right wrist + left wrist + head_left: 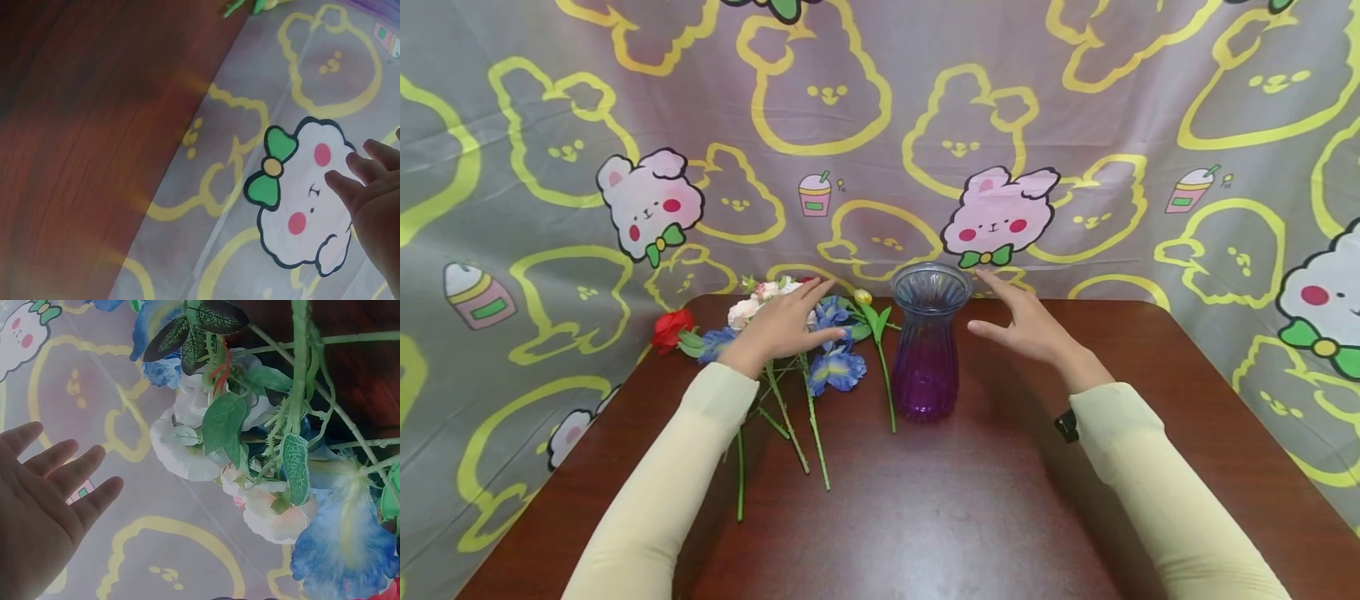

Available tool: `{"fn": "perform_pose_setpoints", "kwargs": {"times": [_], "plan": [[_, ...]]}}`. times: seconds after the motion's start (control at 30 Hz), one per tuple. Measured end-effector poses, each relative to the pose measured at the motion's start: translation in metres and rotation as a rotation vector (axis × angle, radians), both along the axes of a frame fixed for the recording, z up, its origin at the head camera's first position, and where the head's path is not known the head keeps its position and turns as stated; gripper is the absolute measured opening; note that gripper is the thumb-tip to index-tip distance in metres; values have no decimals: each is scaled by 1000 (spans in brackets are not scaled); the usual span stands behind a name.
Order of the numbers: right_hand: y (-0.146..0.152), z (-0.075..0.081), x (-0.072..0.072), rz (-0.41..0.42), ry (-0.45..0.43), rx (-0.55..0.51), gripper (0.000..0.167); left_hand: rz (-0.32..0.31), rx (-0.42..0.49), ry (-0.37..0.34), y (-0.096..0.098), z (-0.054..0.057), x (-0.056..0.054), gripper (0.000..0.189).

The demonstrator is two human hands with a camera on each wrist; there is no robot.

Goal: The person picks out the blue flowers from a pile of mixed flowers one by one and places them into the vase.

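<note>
A glass vase (927, 350), clear blue at the flared rim and purple below, stands upright on the table. To its right my right hand (1030, 329) is held with thumb and fingers spread, apart from the glass and holding nothing. My left hand (786, 325) hovers over a bunch of artificial flowers, its fingers extended and nothing in them. White and pink blooms (200, 437) and a blue iris (837, 369) lie there with their stems toward me, partly hidden by the hand. One yellow tulip bud (863, 297) on a green stem lies between the bunch and the vase.
A red flower (672, 330) lies at the table's far left edge. The dark wood table (925, 517) meets a grey curtain (880, 167) printed with yellow bear outlines along its back and sides. A dark band (1066, 425) shows at the right sleeve's cuff.
</note>
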State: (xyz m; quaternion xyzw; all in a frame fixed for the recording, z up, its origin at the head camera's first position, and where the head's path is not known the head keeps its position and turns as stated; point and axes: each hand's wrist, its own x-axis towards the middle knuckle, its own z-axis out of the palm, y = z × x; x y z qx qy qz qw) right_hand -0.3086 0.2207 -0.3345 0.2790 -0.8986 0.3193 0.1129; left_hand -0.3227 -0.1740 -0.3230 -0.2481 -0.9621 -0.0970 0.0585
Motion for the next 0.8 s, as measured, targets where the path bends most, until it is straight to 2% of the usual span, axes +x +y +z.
{"fn": "perform_pose_setpoints", "kwargs": {"times": [0.2,0.4,0.6,0.77,0.8], "plan": [[-7,-2,8,40,18,-57,82,-7,4,-5,-4,0,10,89],[-13,-5,14,39,-8,-97,82,-5,8,9,-8,0,17,85],[-22,-11,15,86,-24,-182,77,19,21,13,-11,0,25,77],[-28,-16,17,125,-39,-259,76,63,9,17,-13,-7,33,71],[-31,-13,21,132,-49,-276,74,75,9,16,-13,-9,35,70]]}}
